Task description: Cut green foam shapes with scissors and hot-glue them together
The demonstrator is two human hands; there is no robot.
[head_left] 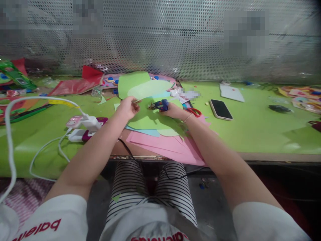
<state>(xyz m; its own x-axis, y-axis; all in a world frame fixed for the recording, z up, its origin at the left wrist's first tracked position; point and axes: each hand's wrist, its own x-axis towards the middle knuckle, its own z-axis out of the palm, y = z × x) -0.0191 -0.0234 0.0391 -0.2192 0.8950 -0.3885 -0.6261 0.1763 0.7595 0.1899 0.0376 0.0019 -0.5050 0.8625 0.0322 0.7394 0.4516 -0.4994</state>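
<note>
At the middle of the table, my left hand (130, 107) pinches the near left edge of a pale green oval sheet (150, 89), which is raised above the other papers. My right hand (170, 110) is wrapped round a small dark blue tool (160, 105), perhaps a glue gun, whose tip points left toward my left hand. Beneath both lies a green paper (150, 122). Another green sheet (131, 82) rests behind the oval. Pink sheets (163, 144) stick out toward the table's front edge.
Red-handled scissors (195, 112) lie just right of my right hand, with a phone (221, 109) farther right. White chargers (91, 123) and cables sit on the left. A red sheet (77, 83) lies at the back left. A perforated metal panel (150, 40) stands behind the table.
</note>
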